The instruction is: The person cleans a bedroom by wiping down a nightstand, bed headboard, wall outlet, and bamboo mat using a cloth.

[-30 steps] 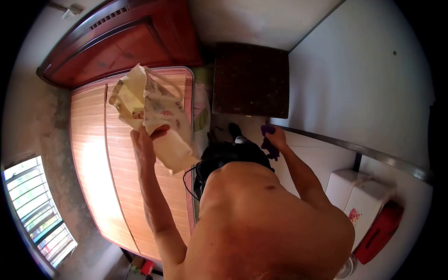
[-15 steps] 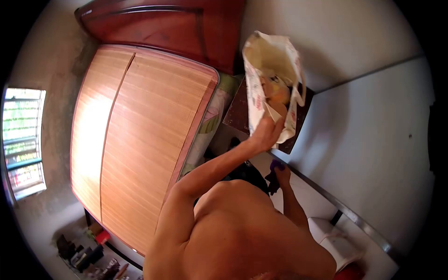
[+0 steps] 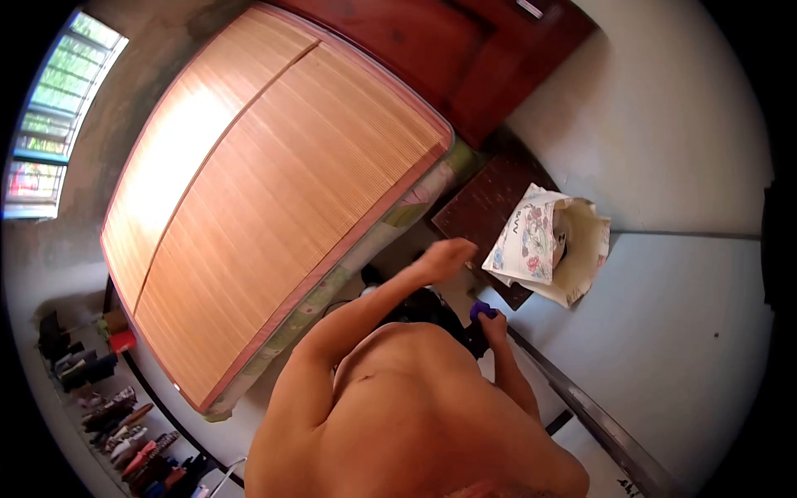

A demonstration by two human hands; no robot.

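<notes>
My left hand (image 3: 449,259) is just left of a white tote bag (image 3: 526,235) with a printed floral pattern. Its fingers are curled in, with nothing visible in them. The bag leans over on a dark brown small table (image 3: 481,207), its mouth facing right; what lies inside is mostly hidden. Lower down by my side, my right hand (image 3: 496,328) is closed around a bunched purple and dark cloth-like item (image 3: 481,310). The dark part hangs beneath the fingers.
To the left is a bed with a bamboo mat (image 3: 249,191) and a dark red headboard (image 3: 415,41). A pale panel (image 3: 681,332) borders the right side. Clothes (image 3: 137,440) hang at lower left, below a barred window (image 3: 62,116).
My left hand has let go of the bag's edge and drawn back left. The bag has tipped to the right. The view has turned; my right hand still holds the purple item.
</notes>
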